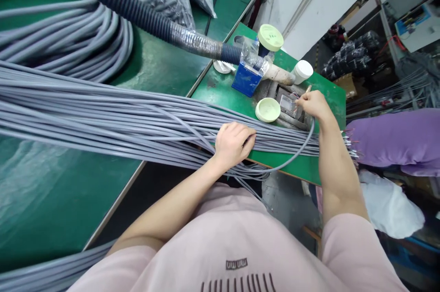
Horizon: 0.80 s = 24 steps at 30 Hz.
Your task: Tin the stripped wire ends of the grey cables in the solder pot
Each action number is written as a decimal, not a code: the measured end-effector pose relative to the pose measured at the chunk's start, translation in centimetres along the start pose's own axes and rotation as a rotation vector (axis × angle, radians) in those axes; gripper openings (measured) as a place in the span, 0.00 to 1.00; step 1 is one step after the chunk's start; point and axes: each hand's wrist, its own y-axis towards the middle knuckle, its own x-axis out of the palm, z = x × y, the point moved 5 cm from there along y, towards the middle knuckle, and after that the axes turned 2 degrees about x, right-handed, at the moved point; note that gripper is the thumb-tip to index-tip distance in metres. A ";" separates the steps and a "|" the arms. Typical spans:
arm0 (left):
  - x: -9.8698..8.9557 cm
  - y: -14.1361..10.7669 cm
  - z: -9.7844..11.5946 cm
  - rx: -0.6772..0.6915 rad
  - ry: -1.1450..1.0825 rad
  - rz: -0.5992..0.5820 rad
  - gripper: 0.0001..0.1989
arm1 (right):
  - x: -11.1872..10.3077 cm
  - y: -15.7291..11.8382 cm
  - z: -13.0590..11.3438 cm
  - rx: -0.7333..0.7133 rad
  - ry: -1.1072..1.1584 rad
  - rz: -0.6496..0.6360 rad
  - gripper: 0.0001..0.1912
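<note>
Arcing upward, one gray cable (299, 152) had its end at the solder pot (287, 102), pinched in the right hand (314, 104); the left hand (234, 142) lay curled on the gray cable bundle (137, 118), its hold impossible to tell, near a pale-green tub (268, 110).

Single grey cable (298, 153) curving up across long, nearly straight grey bundle (137, 115).

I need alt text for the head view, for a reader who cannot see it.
A person's right hand holds a grey cable by a square metal pan on a green table, while the curled left hand lies on a long bundle of grey cables. Beyond the bundle runs a ribbed hose.
</note>
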 end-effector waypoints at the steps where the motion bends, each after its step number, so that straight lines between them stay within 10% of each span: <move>1: 0.0 0.0 0.0 -0.002 0.001 -0.005 0.05 | 0.6 0.4 0.6 0.023 0.002 0.001 0.13; 17: 0.2 0.0 0.1 -0.007 -0.003 -0.005 0.04 | 3.5 1.9 1.3 0.068 0.001 -0.073 0.10; 24: -1.7 0.3 0.3 -0.036 -0.385 0.060 0.07 | -0.3 -4.2 1.3 0.010 0.472 0.004 0.14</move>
